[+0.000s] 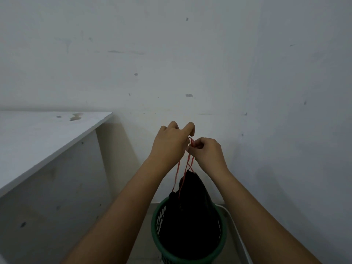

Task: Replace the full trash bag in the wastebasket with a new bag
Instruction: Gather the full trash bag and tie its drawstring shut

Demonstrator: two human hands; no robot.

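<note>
Both hands are raised together in front of a marked white wall (190, 54), above a green mesh wastebasket (158, 221) that stands on the floor near the corner. The left hand (170, 142) has its fingers curled, pinching the upper ends of the red drawstrings (187, 164); the right hand (206, 151), just beside it, also has curled fingers pinching the same strings. The strings run down taut to the gathered neck of a black trash bag (190, 216), which rises in a cone out of the wastebasket and still sits inside it. A white surface (38, 134) stands to the left.
</note>
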